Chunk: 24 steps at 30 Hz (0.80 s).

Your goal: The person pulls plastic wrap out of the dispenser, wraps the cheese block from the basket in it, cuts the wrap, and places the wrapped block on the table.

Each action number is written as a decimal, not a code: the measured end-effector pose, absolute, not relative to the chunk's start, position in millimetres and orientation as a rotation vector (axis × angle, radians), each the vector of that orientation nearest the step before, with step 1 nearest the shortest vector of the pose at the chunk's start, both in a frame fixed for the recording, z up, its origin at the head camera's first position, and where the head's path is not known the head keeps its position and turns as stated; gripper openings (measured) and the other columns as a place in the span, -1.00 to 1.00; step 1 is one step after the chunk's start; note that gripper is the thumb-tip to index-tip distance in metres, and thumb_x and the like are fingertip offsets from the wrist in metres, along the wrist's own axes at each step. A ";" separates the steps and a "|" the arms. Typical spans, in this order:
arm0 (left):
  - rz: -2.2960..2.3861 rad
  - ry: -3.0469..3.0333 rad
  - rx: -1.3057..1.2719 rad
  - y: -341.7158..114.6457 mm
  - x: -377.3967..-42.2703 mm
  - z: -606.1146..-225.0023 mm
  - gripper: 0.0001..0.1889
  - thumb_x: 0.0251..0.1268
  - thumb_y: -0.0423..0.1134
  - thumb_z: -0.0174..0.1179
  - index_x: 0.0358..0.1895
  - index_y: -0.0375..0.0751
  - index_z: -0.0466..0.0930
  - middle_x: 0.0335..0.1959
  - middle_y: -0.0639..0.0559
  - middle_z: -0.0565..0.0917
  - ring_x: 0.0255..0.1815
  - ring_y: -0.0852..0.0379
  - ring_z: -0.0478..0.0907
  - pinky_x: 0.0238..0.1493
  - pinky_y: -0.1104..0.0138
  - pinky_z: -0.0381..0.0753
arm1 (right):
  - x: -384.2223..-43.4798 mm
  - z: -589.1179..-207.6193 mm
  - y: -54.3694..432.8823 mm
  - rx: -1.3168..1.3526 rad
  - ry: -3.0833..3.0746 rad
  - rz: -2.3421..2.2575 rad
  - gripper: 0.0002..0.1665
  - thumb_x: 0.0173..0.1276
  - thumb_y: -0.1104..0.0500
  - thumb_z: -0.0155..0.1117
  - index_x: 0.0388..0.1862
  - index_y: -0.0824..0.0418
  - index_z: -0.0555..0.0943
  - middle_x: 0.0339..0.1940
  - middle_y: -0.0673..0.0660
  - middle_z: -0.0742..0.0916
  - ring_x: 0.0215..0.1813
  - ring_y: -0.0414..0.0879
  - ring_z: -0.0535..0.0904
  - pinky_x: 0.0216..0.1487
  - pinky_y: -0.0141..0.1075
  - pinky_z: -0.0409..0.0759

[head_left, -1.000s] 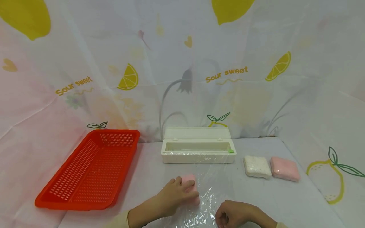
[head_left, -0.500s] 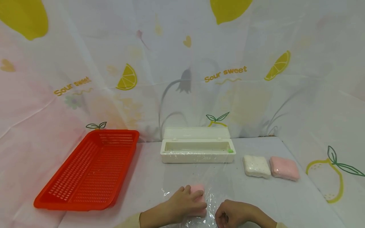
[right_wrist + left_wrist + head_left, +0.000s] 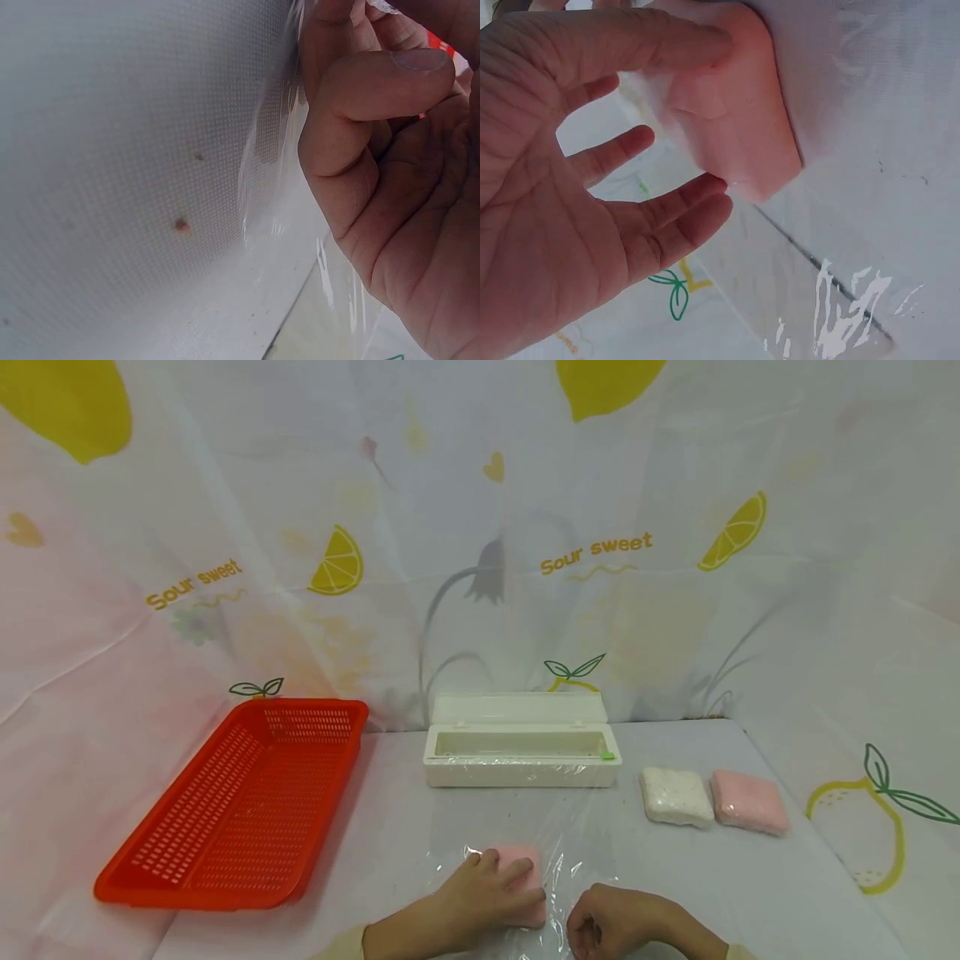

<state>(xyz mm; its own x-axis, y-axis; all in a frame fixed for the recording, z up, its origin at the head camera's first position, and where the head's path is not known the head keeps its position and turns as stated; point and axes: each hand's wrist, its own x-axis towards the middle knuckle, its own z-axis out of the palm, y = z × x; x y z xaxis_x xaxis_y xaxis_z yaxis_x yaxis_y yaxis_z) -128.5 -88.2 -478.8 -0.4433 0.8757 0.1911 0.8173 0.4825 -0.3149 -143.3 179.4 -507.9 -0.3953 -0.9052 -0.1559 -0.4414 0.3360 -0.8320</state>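
On the table in front of me lies a sheet of clear cling film [image 3: 558, 877], crinkled and shiny. My left hand [image 3: 476, 897] holds a smooth pink block [image 3: 529, 860] over the film, fingers spread across it. In the left wrist view the thumb presses on the block and fingertips touch its far end. My right hand [image 3: 622, 920] has its fingers curled and pinches the film's edge near the front of the table; the fingertips are partly hidden in the right wrist view. The film runs back to a white cling film dispenser [image 3: 522, 776] with a raised lid and green slider.
A red perforated basket [image 3: 303, 877] stands on the left. To the right lie a white block [image 3: 677, 797] and a pink block [image 3: 750, 802], both with a shiny film-like surface. A printed lemon cloth [image 3: 480, 635] hangs behind the table.
My left hand has brought the pink block towards me and slightly right, mostly in the first half second. My right hand stays in place at the film.
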 end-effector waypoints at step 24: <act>-0.351 -2.763 -1.676 -147.3 -106.1 -497.2 -0.85 0.22 -0.14 0.30 -0.15 0.09 0.61 -0.21 0.25 0.57 -0.27 0.40 0.38 -0.34 0.68 0.22 | -142.6 -506.3 181.3 -1.256 1.993 -0.974 -0.81 0.01 0.45 0.40 -0.44 0.21 0.67 -0.58 -0.14 0.63 -0.50 -0.55 0.42 -0.49 -0.51 0.55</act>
<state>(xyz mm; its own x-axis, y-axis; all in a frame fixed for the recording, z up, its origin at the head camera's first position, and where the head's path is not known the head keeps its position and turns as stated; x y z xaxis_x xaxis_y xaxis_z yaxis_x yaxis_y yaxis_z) -106.1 -147.3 -497.2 -0.4640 0.8857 0.0181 0.8621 0.4467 0.2392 -142.6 181.3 -506.3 -0.3855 -0.9181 -0.0923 -0.4916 0.2890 -0.8215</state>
